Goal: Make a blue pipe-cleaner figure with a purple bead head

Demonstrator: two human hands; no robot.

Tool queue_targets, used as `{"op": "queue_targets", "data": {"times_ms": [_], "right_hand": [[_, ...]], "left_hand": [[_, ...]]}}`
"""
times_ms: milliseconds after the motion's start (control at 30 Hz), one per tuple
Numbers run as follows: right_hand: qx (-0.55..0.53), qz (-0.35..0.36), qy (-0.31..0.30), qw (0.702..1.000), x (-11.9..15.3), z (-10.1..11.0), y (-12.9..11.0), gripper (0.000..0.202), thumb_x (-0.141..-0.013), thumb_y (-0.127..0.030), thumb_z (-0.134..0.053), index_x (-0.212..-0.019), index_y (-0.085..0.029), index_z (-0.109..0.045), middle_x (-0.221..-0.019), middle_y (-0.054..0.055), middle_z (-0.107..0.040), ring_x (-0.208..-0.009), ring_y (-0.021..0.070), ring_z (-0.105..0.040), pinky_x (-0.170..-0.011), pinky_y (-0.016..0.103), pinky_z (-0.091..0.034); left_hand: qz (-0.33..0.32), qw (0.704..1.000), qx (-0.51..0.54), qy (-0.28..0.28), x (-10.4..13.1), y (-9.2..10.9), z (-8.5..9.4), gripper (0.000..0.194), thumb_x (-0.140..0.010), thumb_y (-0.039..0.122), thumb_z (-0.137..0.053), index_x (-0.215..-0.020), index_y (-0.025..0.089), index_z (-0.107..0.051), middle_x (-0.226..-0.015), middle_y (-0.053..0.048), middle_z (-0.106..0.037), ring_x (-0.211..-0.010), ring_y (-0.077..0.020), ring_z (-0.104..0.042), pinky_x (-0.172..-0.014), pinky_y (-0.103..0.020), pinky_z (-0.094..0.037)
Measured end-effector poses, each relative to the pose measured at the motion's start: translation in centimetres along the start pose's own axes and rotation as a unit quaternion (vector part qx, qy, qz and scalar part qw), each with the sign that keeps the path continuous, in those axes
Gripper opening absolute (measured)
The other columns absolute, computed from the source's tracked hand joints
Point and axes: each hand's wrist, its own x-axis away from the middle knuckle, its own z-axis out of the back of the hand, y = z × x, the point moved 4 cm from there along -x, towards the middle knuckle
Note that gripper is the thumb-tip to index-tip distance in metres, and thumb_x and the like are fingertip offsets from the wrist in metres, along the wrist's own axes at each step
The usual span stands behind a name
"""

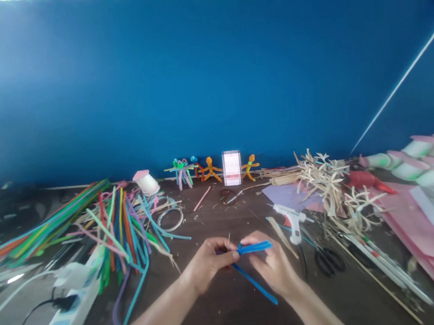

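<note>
My left hand (206, 263) and my right hand (273, 265) meet above the dark tabletop and both pinch one blue pipe cleaner (254, 247). It is folded between my fingertips, and its long tail (259, 286) runs down and to the right under my right hand. A thin wire end sticks up beside my left thumb. A spread of coloured pipe cleaners (119, 229) lies to the left of my left hand.
A white power strip (65, 323) with a black plug lies front left. A white glue gun (293, 220), black scissors (326, 259), straw-coloured strips (327, 182) and pink sheets (421, 224) lie right. Small pipe-cleaner figures (210, 171) and a tipped paper cup (146, 182) stand by the blue wall.
</note>
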Motion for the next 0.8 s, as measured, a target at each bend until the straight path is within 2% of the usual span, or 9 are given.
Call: {"op": "queue_targets", "data": {"times_ms": [133, 333, 567, 800], "right_hand": [[0.003, -0.019, -0.001, 1.000, 0.4, -0.6, 0.2, 0.018, -0.078, -0.012, -0.045, -0.088, -0.019, -0.058, -0.082, 0.004, -0.061, -0.079, 0.0163, -0.058, -0.073, 0.027, -0.044], [-0.006, -0.027, 0.020, 0.999, 0.4, -0.8, 0.1, 0.016, -0.077, -0.010, -0.045, -0.082, -0.018, -0.058, -0.078, 0.003, -0.062, -0.074, 0.0150, -0.059, -0.069, 0.024, -0.045], [0.001, -0.084, 0.034, 0.996, 0.8, -1.1, 0.1, 0.013, -0.078, -0.017, -0.048, -0.077, -0.017, -0.061, -0.072, 0.003, -0.064, -0.066, 0.0149, -0.060, -0.063, 0.022, -0.045], [-0.023, -0.129, 0.046, 0.990, 1.1, -1.5, -0.1, 0.013, -0.078, -0.021, -0.049, -0.076, -0.016, -0.061, -0.068, 0.003, -0.065, -0.061, 0.0146, -0.060, -0.058, 0.020, -0.046]], "left_hand": [[0.000, 1.000, -0.005, 0.002, 0.1, 0.1, -0.1, 0.028, -0.050, 0.032, -0.074, -0.064, 0.012, -0.059, -0.054, 0.004, -0.053, -0.050, -0.0073, -0.046, -0.049, -0.019, -0.039], [-0.009, 1.000, -0.013, 0.002, 0.2, 0.1, -0.3, 0.025, -0.054, 0.030, -0.073, -0.065, 0.012, -0.059, -0.056, 0.004, -0.052, -0.053, -0.0072, -0.046, -0.051, -0.019, -0.039], [-0.032, 0.999, -0.016, 0.013, 0.2, 0.6, -0.4, 0.022, -0.058, 0.028, -0.070, -0.064, 0.011, -0.057, -0.055, 0.003, -0.051, -0.053, -0.0071, -0.044, -0.050, -0.018, -0.038], [-0.044, 0.998, -0.039, 0.014, 0.1, 0.7, -0.4, 0.023, -0.061, 0.028, -0.067, -0.074, 0.010, -0.061, -0.060, 0.001, -0.054, -0.056, -0.0087, -0.047, -0.052, -0.019, -0.038]]}}
